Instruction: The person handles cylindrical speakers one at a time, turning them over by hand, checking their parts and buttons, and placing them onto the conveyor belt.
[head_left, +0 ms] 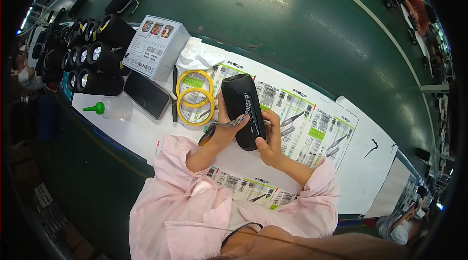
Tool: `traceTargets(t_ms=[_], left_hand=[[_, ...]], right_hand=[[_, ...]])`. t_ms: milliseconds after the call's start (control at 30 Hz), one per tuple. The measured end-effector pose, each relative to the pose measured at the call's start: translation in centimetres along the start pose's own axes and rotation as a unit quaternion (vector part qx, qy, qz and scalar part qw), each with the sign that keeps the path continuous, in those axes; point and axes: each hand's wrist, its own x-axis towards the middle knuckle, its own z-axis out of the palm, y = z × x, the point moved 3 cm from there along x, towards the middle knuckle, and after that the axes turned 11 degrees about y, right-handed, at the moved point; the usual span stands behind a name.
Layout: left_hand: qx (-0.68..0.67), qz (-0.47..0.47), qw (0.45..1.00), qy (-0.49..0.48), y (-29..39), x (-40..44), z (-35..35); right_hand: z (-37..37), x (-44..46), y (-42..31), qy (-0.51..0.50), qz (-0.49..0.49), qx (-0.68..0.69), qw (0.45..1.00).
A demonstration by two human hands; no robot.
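Note:
A black cylindrical portable speaker (237,95) is held up over the printed sheets, tilted, with a strip of ports and buttons facing me. My left hand (228,122) is closed around its left side, and a grey braided wrist strap (247,104) runs across the speaker and over that hand. On the lower right side, my right hand (271,139) grips the speaker, its thumb by the port strip. Under my left wrist lies a dark object (206,135), mostly hidden. Two yellow tape rolls (195,117) overlap just left of my left hand.
More black speakers (105,82) are stacked at the left, beside a white box (155,48). A smartphone (146,95), a green-tipped squeeze bottle (117,109) and a white cloth (195,57) lie nearby. Printed sheets (312,128) cover the worktop. Other people are at the far edges.

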Motion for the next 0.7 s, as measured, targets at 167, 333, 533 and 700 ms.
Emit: traceTargets(t_ms=[167, 333, 533, 700], left_hand=[[-0.024, -0.062, 0.997, 0.027, 0.0, -0.2, 0.1], [-0.058, -0.028, 0.997, 0.037, 0.6, -0.4, 0.5], [-0.132, -0.022, 0.99, 0.043, -0.4, 1.0, -1.2], [-0.148, -0.051, 0.987, 0.047, -0.4, 1.4, -1.4]], right_hand=[[0.0, 0.0, 0.4, -0.001, 0.005, 0.013, 1.0], [0.0, -0.1, -0.1, -0.021, -0.012, -0.021, 0.999], [0.3, 0.0, 0.1, -0.081, -0.051, -0.097, 0.991], [0.4, 0.1, -0.3, -0.087, -0.03, -0.089, 0.992]])
